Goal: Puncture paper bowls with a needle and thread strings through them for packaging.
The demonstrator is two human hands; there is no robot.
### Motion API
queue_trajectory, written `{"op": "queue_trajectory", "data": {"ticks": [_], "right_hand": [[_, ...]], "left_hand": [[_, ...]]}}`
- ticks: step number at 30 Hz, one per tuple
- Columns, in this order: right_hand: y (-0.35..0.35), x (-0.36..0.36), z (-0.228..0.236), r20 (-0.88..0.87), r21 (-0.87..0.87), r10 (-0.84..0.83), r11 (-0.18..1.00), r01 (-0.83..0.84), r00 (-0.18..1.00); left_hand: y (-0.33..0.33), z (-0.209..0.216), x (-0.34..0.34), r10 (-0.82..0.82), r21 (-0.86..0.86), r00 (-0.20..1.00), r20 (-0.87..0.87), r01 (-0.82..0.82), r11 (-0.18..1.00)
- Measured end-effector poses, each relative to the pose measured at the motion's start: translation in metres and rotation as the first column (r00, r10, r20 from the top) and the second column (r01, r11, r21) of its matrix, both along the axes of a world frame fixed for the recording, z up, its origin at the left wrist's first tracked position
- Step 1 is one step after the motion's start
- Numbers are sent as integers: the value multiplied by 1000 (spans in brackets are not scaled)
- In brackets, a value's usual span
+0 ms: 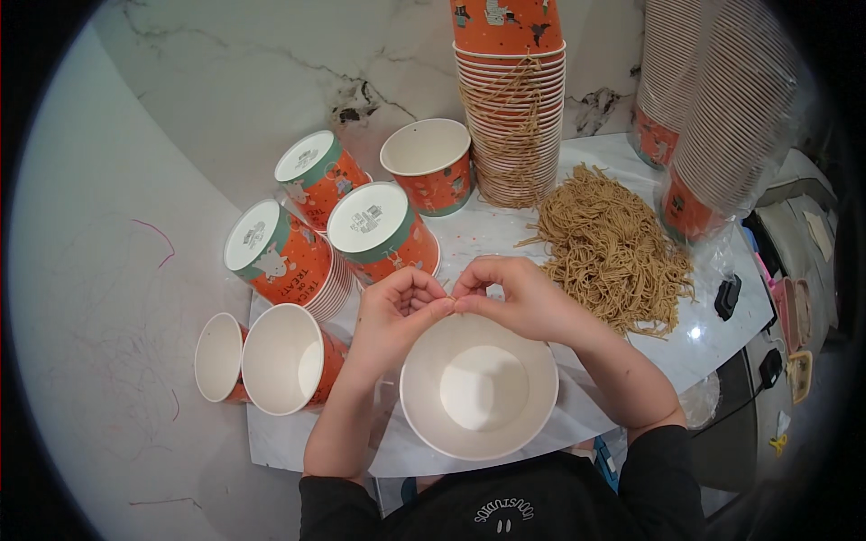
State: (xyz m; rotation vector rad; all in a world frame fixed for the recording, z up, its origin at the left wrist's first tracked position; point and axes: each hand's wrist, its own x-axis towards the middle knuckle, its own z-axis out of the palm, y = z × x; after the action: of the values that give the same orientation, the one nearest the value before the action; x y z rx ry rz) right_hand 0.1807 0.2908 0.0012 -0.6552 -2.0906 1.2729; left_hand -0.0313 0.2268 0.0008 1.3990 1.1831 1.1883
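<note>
My left hand (403, 307) and my right hand (507, 298) meet fingertip to fingertip over the far rim of an open paper bucket (420, 397). Both pinch what looks like a short bit of thin brown string, mostly hidden by the fingers. The bucket stands upright close to my body, its white inside facing up. To the right of my right hand lies a loose heap of brown string (618, 252). Beyond my left hand stands an upside-down orange and green paper bucket (383, 234).
A tall stack of orange buckets (514, 117), draped with strings, stands at the back. Plastic-wrapped bucket stacks (731, 117) rise at right. An upright bucket (428, 167) sits beside inverted ones (280, 252); two buckets (284, 361) lie tipped at left. A marbled wall (271, 54) borders the table.
</note>
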Motion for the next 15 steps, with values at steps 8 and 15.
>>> {"op": "queue_trajectory", "data": {"ticks": [8, 15], "right_hand": [[6, -3, -12, -97, -331, 137, 929, -162, 986], [6, -3, -9, -89, -445, 141, 880, -166, 986]], "left_hand": [[-1, 2, -9, -77, -27, 997, 15, 77, 997], [-8, 13, -13, -132, 45, 965, -225, 146, 988]]}}
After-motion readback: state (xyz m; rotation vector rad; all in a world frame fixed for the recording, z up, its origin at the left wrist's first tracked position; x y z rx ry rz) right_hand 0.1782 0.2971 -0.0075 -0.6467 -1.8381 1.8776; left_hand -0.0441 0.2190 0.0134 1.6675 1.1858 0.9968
